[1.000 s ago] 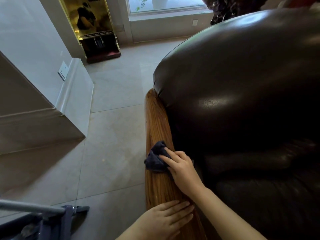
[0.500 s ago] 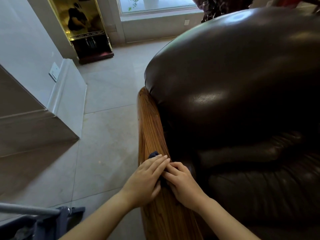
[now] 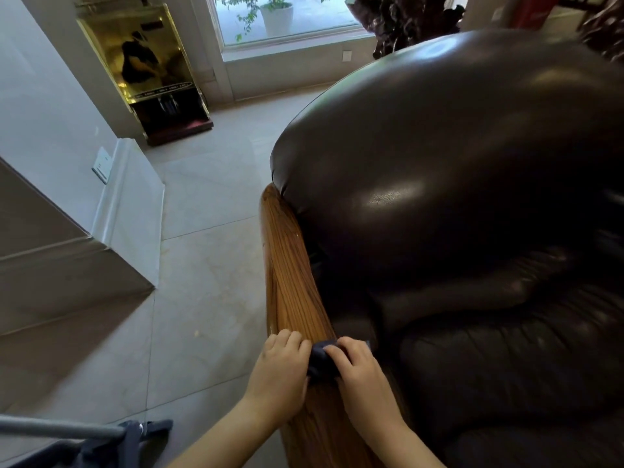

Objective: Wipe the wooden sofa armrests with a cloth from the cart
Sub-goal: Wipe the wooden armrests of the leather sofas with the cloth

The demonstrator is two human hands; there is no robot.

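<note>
A long wooden armrest with a glossy grain runs along the left side of a dark brown leather sofa. A small dark blue cloth lies bunched on the near part of the armrest. My left hand and my right hand both grip the cloth from either side and press it onto the wood. Most of the cloth is hidden between my fingers.
The cart's grey rail and dark fabric show at the bottom left. Pale floor tiles spread left of the armrest. A white wall corner, a gold cabinet and a window stand farther back.
My left hand came up from resting on the near armrest to join my right hand on the cloth. The cloth has slid toward me along the wood.
</note>
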